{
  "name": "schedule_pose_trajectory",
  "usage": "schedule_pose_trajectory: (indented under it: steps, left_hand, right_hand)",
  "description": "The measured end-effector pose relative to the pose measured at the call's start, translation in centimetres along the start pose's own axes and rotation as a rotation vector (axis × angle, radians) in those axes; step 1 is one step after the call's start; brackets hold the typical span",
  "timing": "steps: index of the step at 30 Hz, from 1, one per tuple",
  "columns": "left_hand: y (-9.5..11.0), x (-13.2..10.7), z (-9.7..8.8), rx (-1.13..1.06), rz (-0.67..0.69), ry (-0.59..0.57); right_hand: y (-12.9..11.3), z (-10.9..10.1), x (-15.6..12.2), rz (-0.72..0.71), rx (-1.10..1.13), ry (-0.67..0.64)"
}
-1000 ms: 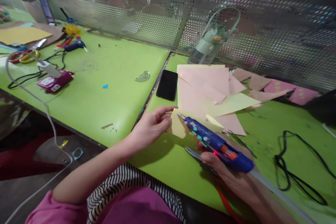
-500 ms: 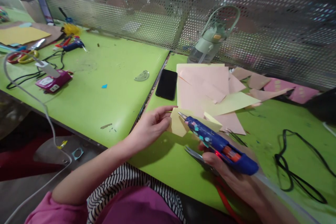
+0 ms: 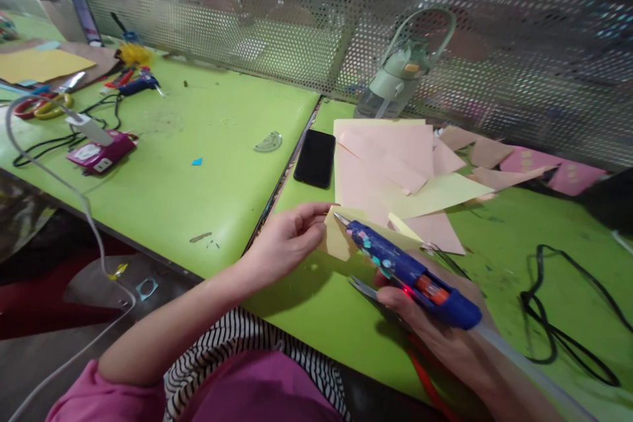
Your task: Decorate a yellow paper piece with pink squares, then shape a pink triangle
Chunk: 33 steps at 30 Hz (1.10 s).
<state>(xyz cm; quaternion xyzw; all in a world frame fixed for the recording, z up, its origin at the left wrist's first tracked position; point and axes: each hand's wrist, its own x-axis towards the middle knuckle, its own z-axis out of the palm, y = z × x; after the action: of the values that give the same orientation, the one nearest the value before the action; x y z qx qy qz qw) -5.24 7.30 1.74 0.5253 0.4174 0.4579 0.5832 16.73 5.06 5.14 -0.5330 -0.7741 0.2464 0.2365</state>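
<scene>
My left hand (image 3: 285, 242) pinches the left edge of a small pale yellow paper piece (image 3: 337, 241) just above the green table (image 3: 316, 306). My right hand (image 3: 420, 320) grips a blue glue gun (image 3: 408, 269) with coloured spots. Its metal nozzle touches the top of the yellow piece. A red light glows on the gun's body. Under my right hand lie scissors (image 3: 368, 291) with red handles, only partly visible.
Pink and yellow paper sheets (image 3: 390, 165) lie behind the hands, beside a black phone (image 3: 315, 157) and a green water bottle (image 3: 395, 76). A black cord (image 3: 558, 316) loops at the right. On the left table are a pink box (image 3: 101, 153), another glue gun (image 3: 138, 84) and scissors (image 3: 37, 107).
The hands and glue gun have barely shifted; the nozzle stays on the yellow piece, whose right flap sits a little lower.
</scene>
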Motion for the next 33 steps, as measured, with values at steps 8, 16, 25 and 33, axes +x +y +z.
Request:
schedule_pose_trajectory:
  steps: [8,16,25,33]
  left_hand:
    - [0.05,-0.15,0.00,0.021,-0.001,-0.002]
    - [0.04,-0.24,-0.03,0.089,0.018,0.002]
    - [-0.24,-0.22,-0.04,0.074,0.022,-0.005]
    - [-0.34,-0.26,-0.04,0.077,0.013,0.004]
  right_hand:
    - [0.07,-0.09,0.10,0.031,-0.020,0.007]
    - [-0.14,-0.03,0.13,0.019,-0.043,0.018]
    - [-0.10,0.15,-0.01,0.000,-0.022,0.039]
    - [-0.03,0.12,-0.08,0.014,-0.001,0.025]
